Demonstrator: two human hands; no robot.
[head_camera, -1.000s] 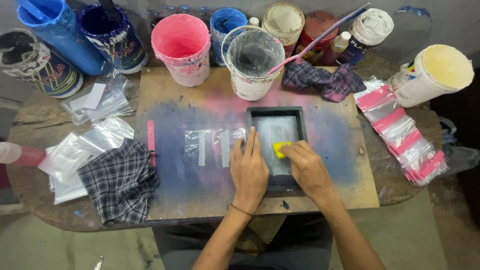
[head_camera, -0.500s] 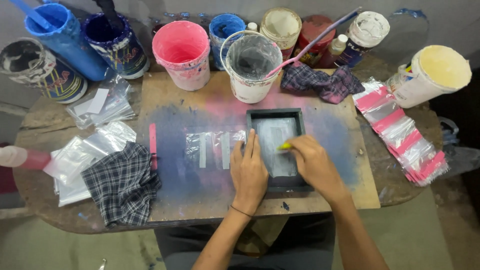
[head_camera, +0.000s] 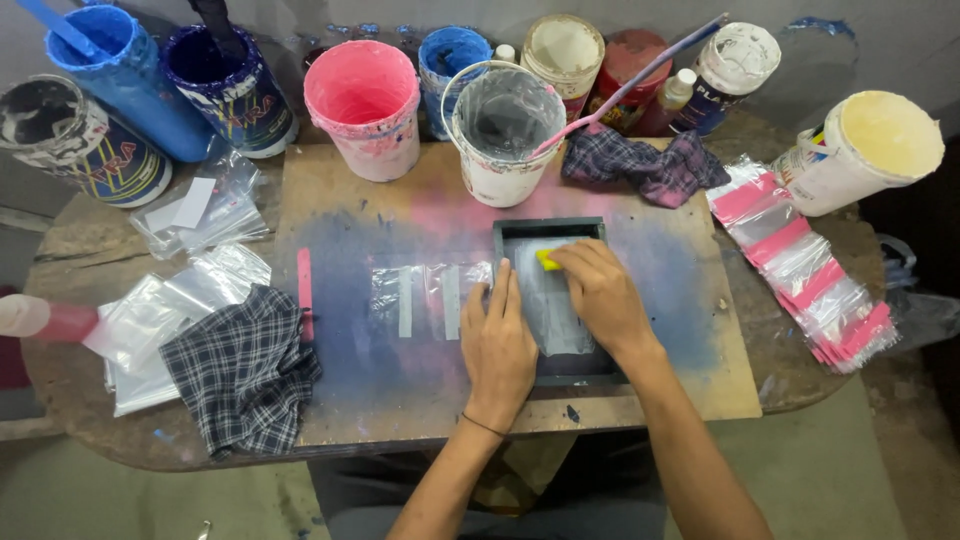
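A small dark printing frame (head_camera: 512, 235) lies on a paint-stained wooden board (head_camera: 680, 330). My left hand (head_camera: 497, 345) presses flat on the frame's left edge, fingers together. My right hand (head_camera: 598, 292) grips a small yellow squeegee (head_camera: 547, 260) at the far end of the frame's mesh. Clear plastic bags with white strips (head_camera: 425, 298) lie on the board just left of the frame, partly under it.
Paint buckets line the back: blue (head_camera: 120, 75), dark blue (head_camera: 232, 90), pink (head_camera: 368, 105), a white one (head_camera: 500, 135) with a stick, and a yellow-lidded one (head_camera: 865, 150) at right. Checked cloths (head_camera: 240, 365) (head_camera: 640, 165), a pink stick (head_camera: 304, 290), loose clear bags (head_camera: 160, 320) and pink-topped bags (head_camera: 810, 265) surround the board.
My right hand has pushed the yellow squeegee away from me, from the frame's middle to its far end. The left hand stays on the frame's edge.
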